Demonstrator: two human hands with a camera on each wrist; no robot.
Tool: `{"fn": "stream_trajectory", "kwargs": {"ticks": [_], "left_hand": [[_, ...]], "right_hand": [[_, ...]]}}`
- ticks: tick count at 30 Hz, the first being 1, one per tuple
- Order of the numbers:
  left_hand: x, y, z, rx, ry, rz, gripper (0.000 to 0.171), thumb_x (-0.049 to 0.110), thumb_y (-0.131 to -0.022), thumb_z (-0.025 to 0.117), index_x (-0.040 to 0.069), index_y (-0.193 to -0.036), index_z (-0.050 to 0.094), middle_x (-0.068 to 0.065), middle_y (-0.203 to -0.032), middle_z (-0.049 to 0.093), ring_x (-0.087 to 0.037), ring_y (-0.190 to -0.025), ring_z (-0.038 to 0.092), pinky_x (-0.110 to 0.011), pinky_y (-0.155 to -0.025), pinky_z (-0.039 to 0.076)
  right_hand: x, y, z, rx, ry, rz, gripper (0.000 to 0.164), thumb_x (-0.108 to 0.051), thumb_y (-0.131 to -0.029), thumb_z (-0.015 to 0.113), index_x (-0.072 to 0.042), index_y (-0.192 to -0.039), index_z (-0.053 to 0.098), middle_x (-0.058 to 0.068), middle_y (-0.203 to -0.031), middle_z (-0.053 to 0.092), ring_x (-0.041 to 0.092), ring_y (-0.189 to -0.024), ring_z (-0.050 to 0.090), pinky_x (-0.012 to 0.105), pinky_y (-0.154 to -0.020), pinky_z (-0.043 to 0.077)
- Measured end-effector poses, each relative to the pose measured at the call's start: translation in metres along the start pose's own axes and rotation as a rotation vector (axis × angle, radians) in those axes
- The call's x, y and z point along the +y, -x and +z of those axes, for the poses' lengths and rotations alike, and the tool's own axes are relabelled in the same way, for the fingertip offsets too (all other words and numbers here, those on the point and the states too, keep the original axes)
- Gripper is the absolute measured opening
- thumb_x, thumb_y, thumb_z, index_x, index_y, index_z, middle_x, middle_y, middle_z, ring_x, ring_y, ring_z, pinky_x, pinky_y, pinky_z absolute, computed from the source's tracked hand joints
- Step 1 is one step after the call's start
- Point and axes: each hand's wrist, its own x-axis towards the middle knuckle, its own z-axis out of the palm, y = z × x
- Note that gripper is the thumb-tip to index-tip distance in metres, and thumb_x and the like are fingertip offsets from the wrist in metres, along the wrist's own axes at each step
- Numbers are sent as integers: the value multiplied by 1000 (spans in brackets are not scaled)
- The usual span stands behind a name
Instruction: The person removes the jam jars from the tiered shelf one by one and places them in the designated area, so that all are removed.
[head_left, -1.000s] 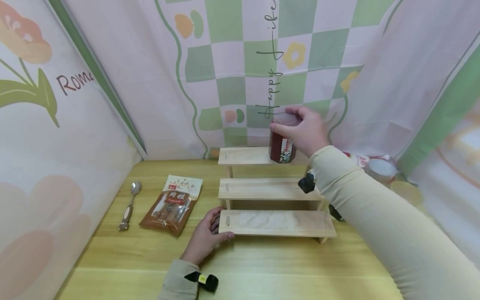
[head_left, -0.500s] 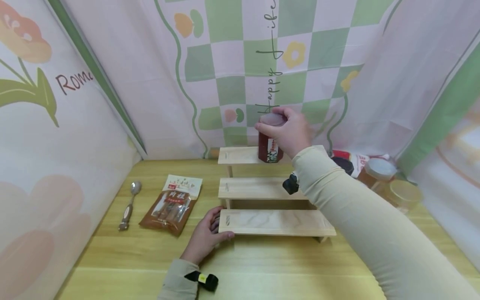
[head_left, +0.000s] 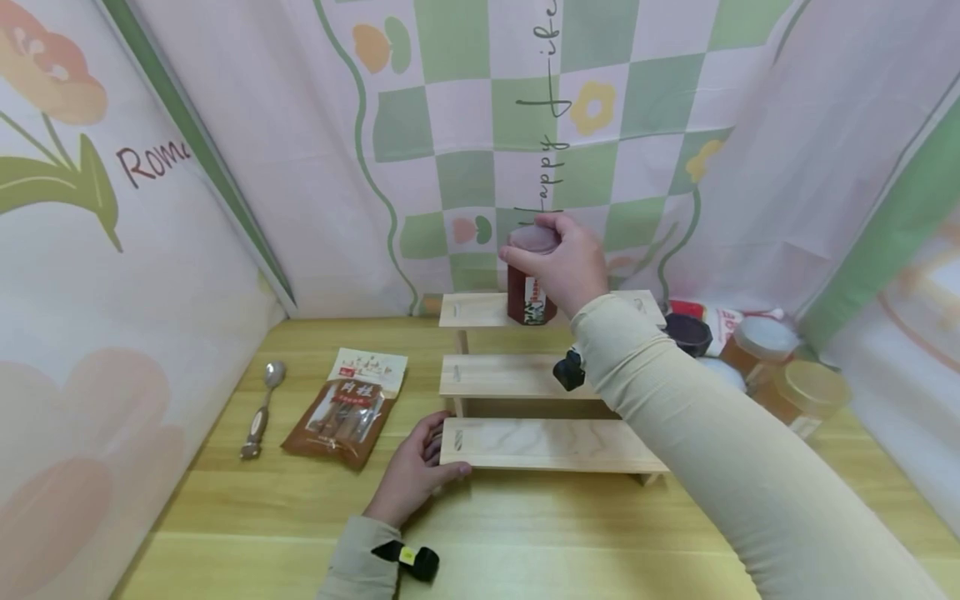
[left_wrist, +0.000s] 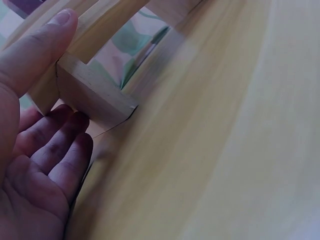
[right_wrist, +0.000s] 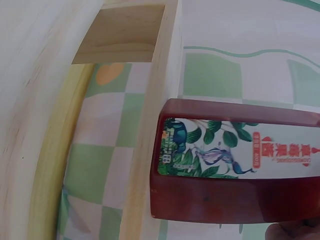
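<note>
My right hand (head_left: 573, 265) grips a dark red jam jar (head_left: 522, 298) around its pale lid, thumb at the left and fingers behind. The jar is upright at the top tier of a three-step wooden rack (head_left: 555, 443), left of that tier's middle. Its white label, with leaves and red writing, faces the camera in the right wrist view, and the jar's base (right_wrist: 159, 200) is right at the board's edge. My left hand (head_left: 411, 473) holds the left end of the rack's lowest step, with the thumb (left_wrist: 60, 25) over the board and the other fingers curled beneath.
Left of the rack lie a brown packet of cinnamon sticks (head_left: 345, 412) and a metal spoon (head_left: 259, 412). Several jars stand at the right, among them a dark-lidded one (head_left: 688, 333) and a yellow-lidded one (head_left: 810, 387), near a red and white packet (head_left: 720, 325).
My right hand has moved the jam jar leftward along the top step, uncovering more of the jars at the right. The left hand keeps its hold on the rack.
</note>
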Motion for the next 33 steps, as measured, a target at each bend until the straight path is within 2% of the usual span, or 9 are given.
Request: {"fn": "stream_trajectory", "kwargs": {"ticks": [8,33], "left_hand": [[-1,0,1,23,-24,15,93,19,-71,90,4,-149,41,-19,-141,55,-34,-129,55,-38,-107,49],[-4,0,2,19,-29,23,94,17,-71,90,2,-149,41,-19,-141,55,-34,-128,56,-37,-106,49]], "right_hand": [[-2,3,-3,-32,17,-20,79,-45,-81,83,-14,-146,50,15,-138,56,31,-121,56,49,-97,54],[-1,5,-6,-43,38,-57,78,-46,-82,81,-13,-145,50,14,-138,56,30,-120,56,46,-98,53]]}}
